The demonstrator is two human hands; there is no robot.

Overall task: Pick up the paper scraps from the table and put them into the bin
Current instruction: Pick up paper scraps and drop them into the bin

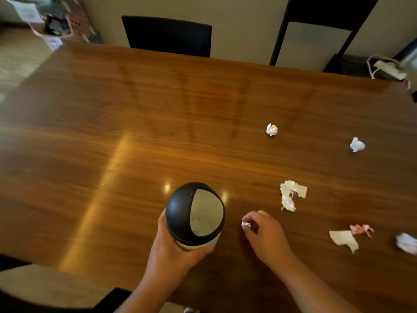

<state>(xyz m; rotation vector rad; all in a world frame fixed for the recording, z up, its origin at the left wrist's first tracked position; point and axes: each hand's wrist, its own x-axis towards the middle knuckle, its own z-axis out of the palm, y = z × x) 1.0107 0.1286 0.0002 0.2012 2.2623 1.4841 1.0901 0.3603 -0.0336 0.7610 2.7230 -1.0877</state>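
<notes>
The bin [195,216] stood upright on the counter [135,132], its lid opening facing 3 o'clock. The left hand [178,251] wrapped its base, fingers curled. At 3 o'clock of it, the right hand [265,236] pinched a scrap [246,224] in its fingers.

The surface [158,114] is brown wood with long dark lines in it. It looks smooth and shiny, and light glows on it in bright spots. The bin [195,216] looks like plastic: its round lid [180,204] is black and a bit shiny, and its body below is white and smooth. The paper scraps [291,194] are white, thin and full of wrinkles, with torn, rough edges. One crumpled scrap [361,229] is pink. The chair back [168,35] looks dark and dull.
</notes>
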